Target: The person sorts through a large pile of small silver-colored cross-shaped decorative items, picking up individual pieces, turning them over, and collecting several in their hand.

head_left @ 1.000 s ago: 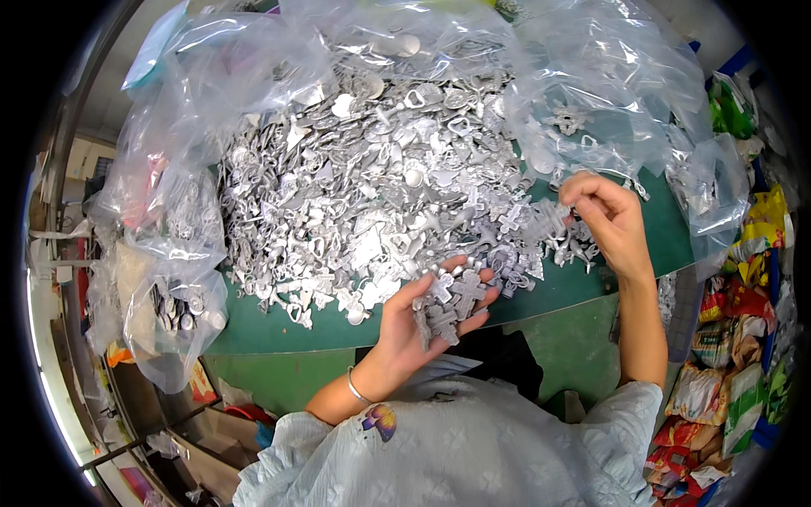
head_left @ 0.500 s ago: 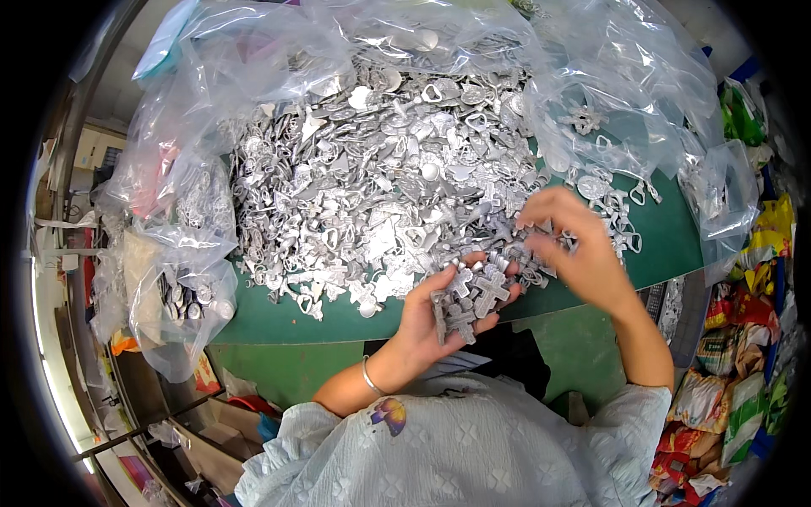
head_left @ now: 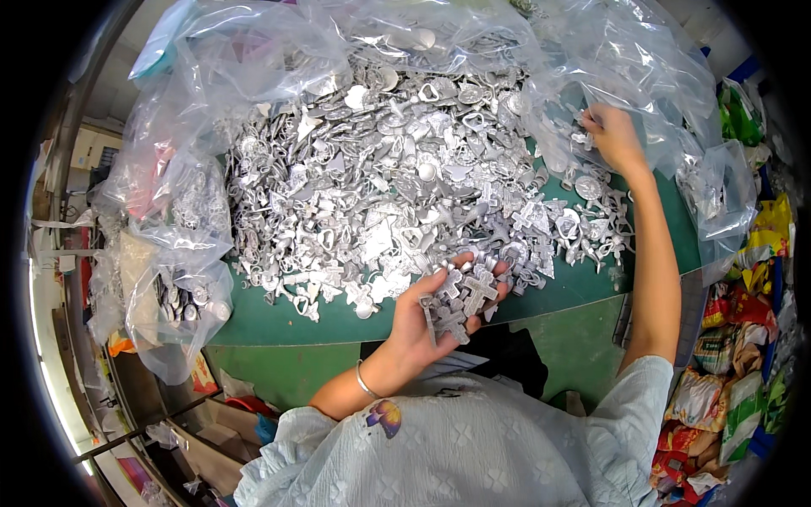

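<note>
My left hand [head_left: 418, 313] is turned palm up at the table's near edge, fingers curled round a handful of grey metal cross pendants [head_left: 478, 289]. A silver bracelet [head_left: 363, 379] circles that wrist. Farther off to the right, my right hand [head_left: 614, 138] is over the clear plastic at the far right of the table, its fingers pinched together next to a small group of silvery pieces. What sits in that pinch, if anything, I cannot make out. Between and beyond my hands spreads a big heap of silvery metal charms [head_left: 372, 177], with hearts, crosses and discs among them.
Clear plastic bags [head_left: 422, 38] lie along the back of the green table [head_left: 279, 325]. More bags [head_left: 182, 287] with metal pieces stand at the left edge. Beyond the right edge are piled colourful packages [head_left: 718, 363]. Open drawers [head_left: 211, 439] show at the lower left.
My right hand has moved from beside the left hand up and away to the small group of pieces at the far right. My left hand still holds the crosses, nearly unmoved.
</note>
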`<state>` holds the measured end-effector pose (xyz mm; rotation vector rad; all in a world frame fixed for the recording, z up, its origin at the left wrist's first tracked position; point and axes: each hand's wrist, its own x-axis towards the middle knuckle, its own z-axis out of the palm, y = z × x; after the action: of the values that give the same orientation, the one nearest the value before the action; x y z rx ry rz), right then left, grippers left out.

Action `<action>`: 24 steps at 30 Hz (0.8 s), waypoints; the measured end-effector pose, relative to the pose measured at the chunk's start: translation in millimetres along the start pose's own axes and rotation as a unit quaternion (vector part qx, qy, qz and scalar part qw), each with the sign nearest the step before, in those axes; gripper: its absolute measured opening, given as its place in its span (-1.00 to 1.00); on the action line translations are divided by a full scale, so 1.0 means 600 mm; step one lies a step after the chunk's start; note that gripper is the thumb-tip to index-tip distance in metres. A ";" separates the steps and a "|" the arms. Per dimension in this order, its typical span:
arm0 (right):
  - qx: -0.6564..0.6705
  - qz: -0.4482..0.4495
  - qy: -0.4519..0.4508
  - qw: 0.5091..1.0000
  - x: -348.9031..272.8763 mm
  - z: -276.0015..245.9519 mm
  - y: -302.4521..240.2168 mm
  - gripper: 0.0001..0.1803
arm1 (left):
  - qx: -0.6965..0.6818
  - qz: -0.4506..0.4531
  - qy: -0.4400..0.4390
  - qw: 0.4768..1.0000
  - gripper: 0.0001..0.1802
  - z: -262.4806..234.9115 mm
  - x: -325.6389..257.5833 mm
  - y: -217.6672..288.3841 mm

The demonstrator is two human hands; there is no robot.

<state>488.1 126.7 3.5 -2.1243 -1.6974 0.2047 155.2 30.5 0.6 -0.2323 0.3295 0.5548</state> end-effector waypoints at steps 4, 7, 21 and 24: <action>0.120 0.003 0.040 0.992 -0.005 -0.013 0.024 -0.70 | -0.018 -0.005 -0.020 1.000 -0.61 -0.001 0.003 0.000; 0.172 0.027 -0.037 0.984 -0.001 -0.022 0.007 -0.70 | -0.009 -0.008 -0.018 1.000 -0.61 0.000 0.004 -0.002; -0.101 -0.044 0.019 0.994 0.038 0.041 0.010 -0.84 | -0.007 -0.005 0.002 1.000 -0.64 -0.002 0.002 -0.006; -0.151 -0.016 -0.047 0.987 0.033 0.021 -0.004 -0.81 | -0.015 -0.008 0.005 1.000 -0.64 -0.001 0.000 -0.006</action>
<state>486.1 148.8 -4.5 -2.3319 -1.9183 0.0395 156.9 27.4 0.3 -0.2671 0.3285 0.5438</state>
